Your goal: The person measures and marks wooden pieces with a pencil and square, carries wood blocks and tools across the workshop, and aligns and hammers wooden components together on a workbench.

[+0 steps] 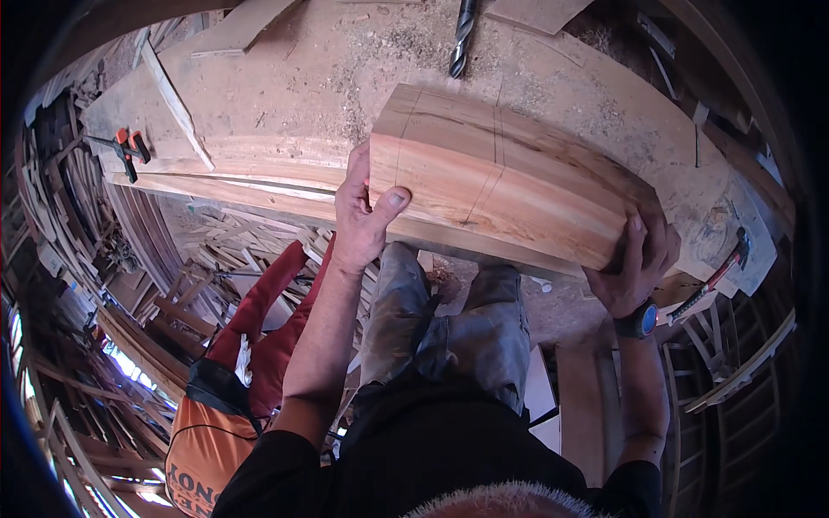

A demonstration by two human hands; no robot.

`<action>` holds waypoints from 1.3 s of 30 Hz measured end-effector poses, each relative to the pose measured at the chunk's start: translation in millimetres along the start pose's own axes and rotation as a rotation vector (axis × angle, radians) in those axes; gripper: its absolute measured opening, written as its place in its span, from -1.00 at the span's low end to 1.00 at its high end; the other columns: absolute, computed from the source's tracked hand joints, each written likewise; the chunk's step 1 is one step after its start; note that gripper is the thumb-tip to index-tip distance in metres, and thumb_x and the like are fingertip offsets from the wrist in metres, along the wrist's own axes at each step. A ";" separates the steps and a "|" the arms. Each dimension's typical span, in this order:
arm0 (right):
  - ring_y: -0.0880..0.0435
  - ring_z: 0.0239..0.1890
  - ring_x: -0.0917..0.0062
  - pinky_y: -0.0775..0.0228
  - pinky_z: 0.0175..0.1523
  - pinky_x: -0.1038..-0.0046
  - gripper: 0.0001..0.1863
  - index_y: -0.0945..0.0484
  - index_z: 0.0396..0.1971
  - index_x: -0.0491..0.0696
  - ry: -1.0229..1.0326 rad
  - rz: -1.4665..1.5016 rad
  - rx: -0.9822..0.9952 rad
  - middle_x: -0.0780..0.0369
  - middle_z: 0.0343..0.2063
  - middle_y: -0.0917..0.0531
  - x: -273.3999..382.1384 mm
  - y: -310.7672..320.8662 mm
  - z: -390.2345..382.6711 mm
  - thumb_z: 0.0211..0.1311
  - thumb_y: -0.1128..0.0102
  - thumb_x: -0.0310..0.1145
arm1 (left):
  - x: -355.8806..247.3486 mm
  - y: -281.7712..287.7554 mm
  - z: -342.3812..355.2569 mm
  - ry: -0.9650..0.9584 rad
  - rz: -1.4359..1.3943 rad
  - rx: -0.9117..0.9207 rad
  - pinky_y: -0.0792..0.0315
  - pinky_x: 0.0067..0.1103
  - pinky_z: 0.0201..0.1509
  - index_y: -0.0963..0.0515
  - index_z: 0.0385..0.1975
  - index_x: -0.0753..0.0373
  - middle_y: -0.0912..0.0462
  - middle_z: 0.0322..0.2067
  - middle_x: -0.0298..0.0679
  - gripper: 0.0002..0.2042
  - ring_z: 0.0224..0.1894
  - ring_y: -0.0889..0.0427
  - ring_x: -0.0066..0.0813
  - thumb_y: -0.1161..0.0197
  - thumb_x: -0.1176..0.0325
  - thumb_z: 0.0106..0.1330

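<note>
A thick wooden beam [509, 186] with pencil lines drawn across two of its faces lies between my hands above the near part of the workbench. My left hand [367, 211] grips its left end, thumb on the near face and fingers behind the end. Around the right end is my right hand [639, 259], its fingers curled over the edge; a watch [640, 321] sits on that wrist. Beyond the beam, a large drill bit [462, 43] points down toward the wooden bench top [285, 95], with wood chips scattered near it.
An orange and black clamp [128, 151] is at the bench's left end. A hammer [721, 272] with a red part lies at the right edge. Wood offcuts [233, 246] cover the floor at left. A person in red trousers and an orange top [211, 445] is at my left.
</note>
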State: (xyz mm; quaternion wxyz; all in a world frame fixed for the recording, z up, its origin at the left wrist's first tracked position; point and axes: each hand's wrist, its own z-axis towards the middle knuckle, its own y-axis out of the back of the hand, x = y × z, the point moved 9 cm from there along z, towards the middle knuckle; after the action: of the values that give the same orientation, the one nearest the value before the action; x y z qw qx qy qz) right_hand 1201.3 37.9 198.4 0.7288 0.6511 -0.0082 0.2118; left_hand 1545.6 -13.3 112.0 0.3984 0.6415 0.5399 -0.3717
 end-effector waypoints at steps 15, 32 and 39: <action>-0.33 0.23 0.19 -0.03 0.34 -0.07 -0.29 -0.31 0.27 0.15 0.014 -0.076 -0.077 0.11 0.20 -0.43 34.9 4.2 -61.8 0.13 -0.43 -0.21 | 44.0 21.5 -34.8 0.083 0.035 0.126 -0.09 -0.33 0.44 -0.35 0.29 0.34 -0.30 0.34 0.02 -0.17 0.39 -0.25 -0.18 -0.53 0.05 0.05; -0.31 0.26 0.19 -0.06 0.33 -0.11 -0.43 -0.32 0.21 0.25 0.024 -0.139 -0.009 0.13 0.19 -0.43 39.9 -6.4 -76.2 0.22 -0.31 -0.29 | 46.4 22.5 -40.4 0.049 0.016 0.135 -0.07 -0.32 0.47 -0.31 0.34 0.30 -0.27 0.37 0.01 -0.16 0.41 -0.24 -0.17 -0.50 0.06 0.07; -0.24 0.31 0.13 -0.06 0.35 -0.11 -0.25 -0.30 0.25 0.18 0.027 -0.118 -0.061 0.06 0.23 -0.37 33.9 -2.5 -45.2 0.07 -0.48 -0.07 | 19.3 15.3 -26.9 -0.065 0.055 0.133 -0.14 -0.33 0.42 -0.37 0.28 0.28 -0.34 0.31 -0.01 -0.21 0.37 -0.28 -0.17 -0.53 0.10 0.04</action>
State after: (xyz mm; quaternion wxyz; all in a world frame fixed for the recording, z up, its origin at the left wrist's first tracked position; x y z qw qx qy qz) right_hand 1221.0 90.9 198.9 0.7596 0.6249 0.0336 0.1770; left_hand 1564.7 17.4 107.2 0.3825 0.6688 0.4829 -0.4161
